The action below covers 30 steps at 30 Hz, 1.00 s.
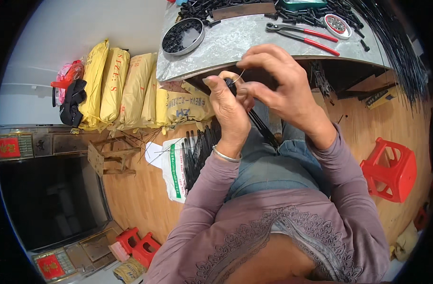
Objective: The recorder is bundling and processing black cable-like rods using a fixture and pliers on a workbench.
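Observation:
In front of the table's near edge, my left hand (pixel 229 111) is closed round the top of a slim black rod (pixel 258 122), whose lower length slants down toward my lap. A dark end piece (pixel 229 82) shows between the thumb and fingers. My right hand (pixel 285 83) is beside it, fingertips pinching a thin pale strand (pixel 242 74) that runs to that dark end. How the strand is fixed there is too small to tell. Red-handled pliers (pixel 304 38) lie on the table just beyond my right hand.
On the grey table (pixel 235 40) stand a round tin of small black parts (pixel 183 36) and a dish of small metal pieces (pixel 337 26). Loose black parts (pixel 301 16) lie behind. Black rods hang over the right edge (pixel 401 52). Yellow sacks (pixel 117 85) and a red stool (pixel 391 169) flank me.

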### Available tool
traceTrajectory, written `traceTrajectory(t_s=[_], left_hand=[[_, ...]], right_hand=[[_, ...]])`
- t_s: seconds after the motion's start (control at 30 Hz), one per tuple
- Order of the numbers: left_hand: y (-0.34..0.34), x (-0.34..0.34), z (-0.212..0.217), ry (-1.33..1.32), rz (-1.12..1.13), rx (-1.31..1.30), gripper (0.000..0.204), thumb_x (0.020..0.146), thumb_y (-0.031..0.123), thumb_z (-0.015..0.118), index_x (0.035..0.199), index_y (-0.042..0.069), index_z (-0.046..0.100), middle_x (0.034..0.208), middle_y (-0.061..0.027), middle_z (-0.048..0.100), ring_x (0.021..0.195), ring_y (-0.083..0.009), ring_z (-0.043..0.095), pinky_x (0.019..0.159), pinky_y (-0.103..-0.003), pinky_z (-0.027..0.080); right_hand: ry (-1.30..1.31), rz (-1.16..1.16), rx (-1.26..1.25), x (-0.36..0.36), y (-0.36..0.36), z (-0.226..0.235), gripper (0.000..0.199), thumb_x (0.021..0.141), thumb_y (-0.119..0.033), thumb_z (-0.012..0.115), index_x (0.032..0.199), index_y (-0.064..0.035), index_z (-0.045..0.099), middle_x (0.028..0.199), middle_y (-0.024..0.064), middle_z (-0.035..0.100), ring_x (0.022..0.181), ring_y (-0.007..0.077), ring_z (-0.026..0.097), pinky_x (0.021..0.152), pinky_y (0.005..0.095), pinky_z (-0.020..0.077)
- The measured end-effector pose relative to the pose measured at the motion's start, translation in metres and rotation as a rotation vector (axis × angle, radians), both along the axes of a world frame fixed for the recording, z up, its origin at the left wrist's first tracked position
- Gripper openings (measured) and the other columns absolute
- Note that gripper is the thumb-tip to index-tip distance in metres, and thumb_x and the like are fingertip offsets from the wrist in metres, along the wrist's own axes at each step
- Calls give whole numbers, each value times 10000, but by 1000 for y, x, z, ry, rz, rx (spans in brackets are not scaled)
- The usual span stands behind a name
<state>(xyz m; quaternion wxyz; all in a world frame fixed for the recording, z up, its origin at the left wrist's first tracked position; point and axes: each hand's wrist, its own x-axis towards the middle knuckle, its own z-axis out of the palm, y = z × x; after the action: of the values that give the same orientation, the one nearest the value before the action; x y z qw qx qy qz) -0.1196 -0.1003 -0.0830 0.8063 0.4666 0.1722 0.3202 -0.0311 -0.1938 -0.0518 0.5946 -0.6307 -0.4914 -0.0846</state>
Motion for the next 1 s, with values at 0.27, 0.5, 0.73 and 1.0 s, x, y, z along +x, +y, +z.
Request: traceTrajectory(t_s=[0.27, 0.5, 0.73, 1.0], left_hand=[[-9, 9, 9, 98, 203, -32, 606, 932, 670, 325, 777, 108, 490, 592, 58, 413, 471, -27, 352, 411, -176, 261], [-1, 2, -3, 108, 120, -37, 591, 972, 611, 293, 687, 112, 432, 548, 44, 346, 426, -55, 291, 387, -210, 223], [4, 2, -4, 47, 43, 7, 604, 961, 623, 311, 663, 99, 355, 529, 31, 278, 420, -61, 240, 390, -216, 171], [-2, 3, -11, 86, -11, 143, 712, 919, 680, 303, 807, 17, 537, 528, 56, 298, 433, -34, 271, 396, -200, 212]], right_hand=[[-190, -127, -93, -7, 17, -10, 77, 772, -89, 670, 815, -54, 617, 788, 78, 574, 734, 270, 586, 617, 365, 480], [139, 99, -150, -1, 12, -29, 77, 846, -57, 604, 896, -9, 570, 824, 105, 576, 777, 200, 598, 685, 305, 480], [-323, -609, -452, 125, -35, -37, 233, 780, -192, 714, 920, -34, 616, 950, 107, 615, 910, 324, 587, 756, 377, 480], [-605, -470, -659, 166, -39, -64, 244, 791, -226, 692, 860, -29, 565, 924, 110, 556, 894, 307, 531, 770, 411, 420]])
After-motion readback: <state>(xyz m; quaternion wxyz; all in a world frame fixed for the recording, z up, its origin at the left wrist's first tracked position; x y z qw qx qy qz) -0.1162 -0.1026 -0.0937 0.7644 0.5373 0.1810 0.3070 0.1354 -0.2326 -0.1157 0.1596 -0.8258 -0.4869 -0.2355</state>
